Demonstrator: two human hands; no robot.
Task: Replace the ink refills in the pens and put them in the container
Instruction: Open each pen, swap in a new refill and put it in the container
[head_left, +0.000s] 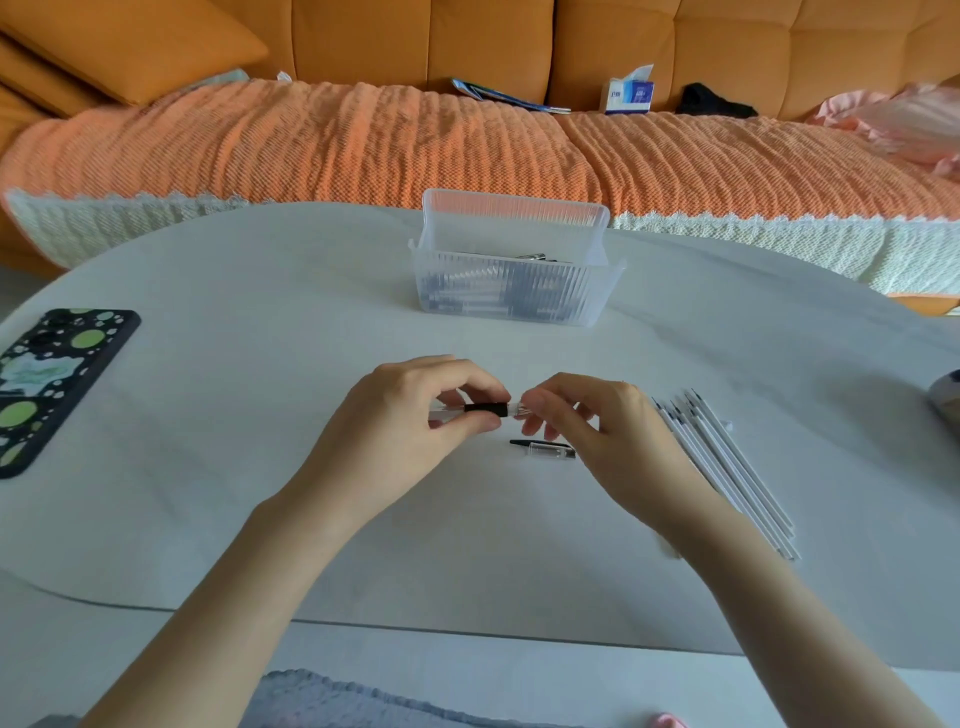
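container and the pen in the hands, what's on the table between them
Head view: only bare white table between the container and the pen.

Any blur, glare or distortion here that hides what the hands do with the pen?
Head view: soft even light, no glare, and only faint shadows on the table. The wide lens bows the table's edge and the sofa. The pen, held between the left hand and right hand, is slightly soft but readable. The container's ribbed wall blurs its contents.
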